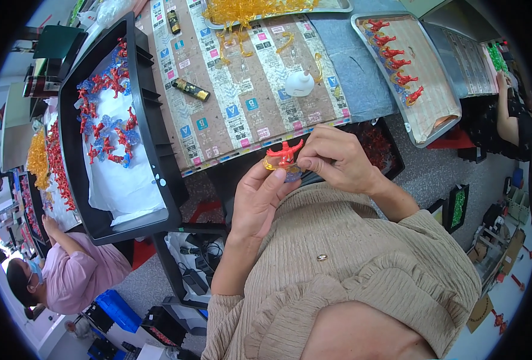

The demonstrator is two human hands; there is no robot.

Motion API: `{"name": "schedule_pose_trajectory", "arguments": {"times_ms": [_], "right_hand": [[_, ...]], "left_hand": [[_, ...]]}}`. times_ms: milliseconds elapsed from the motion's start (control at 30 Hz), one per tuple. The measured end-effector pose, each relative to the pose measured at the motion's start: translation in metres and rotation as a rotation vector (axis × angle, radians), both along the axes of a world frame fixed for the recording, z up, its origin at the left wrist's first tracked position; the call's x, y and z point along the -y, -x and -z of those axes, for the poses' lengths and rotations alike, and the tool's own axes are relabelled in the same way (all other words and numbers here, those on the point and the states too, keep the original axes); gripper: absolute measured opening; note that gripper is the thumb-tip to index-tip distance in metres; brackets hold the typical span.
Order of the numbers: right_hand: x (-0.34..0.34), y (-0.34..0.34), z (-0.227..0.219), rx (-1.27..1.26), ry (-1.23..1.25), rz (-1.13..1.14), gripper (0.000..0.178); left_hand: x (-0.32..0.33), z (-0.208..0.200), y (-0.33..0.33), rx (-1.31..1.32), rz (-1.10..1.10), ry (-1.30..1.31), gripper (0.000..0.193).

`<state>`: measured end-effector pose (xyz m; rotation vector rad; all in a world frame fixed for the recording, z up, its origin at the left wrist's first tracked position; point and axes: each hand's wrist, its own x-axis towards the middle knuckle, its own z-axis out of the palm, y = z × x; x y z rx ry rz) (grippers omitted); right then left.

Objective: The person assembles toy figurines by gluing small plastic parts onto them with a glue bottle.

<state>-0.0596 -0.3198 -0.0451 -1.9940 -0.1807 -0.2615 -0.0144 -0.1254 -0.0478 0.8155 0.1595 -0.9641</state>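
In front of my chest, my left hand (257, 201) grips a small red toy figure (284, 154) by its base, between thumb and fingers. The figure stands upright with its arms spread. A clear yellow piece and a bluish clear piece show around its base. My right hand (340, 157) is closed in a pinch at the figure's right side, its thumb and fingertips close against it. Whatever those fingertips may hold is too small or hidden to tell. Just beyond both hands runs the near edge of a paper-covered table (218, 129).
A black tray (173, 207) of red-and-blue figures stands left. At right, a metal tray (437, 99) bears a row of figures. Yellow parts (260, 11) fill a far tray. A white domed object (299, 84) and two black tubes (190, 89) lie on the table. Co-workers (80, 270) sit both sides.
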Motion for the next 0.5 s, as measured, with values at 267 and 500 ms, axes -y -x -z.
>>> {"name": "schedule_pose_trajectory", "arguments": {"times_ms": [267, 500], "right_hand": [[0.0031, 0.0074, -0.0061, 0.000, -0.036, 0.003, 0.013], [0.0019, 0.0069, -0.0053, -0.042, -0.143, -0.013, 0.010]], "left_hand": [[0.0022, -0.0010, 0.0033, 0.164, -0.031, -0.087, 0.029], [0.0080, -0.0095, 0.0043, 0.124, -0.025, -0.129, 0.026]]}}
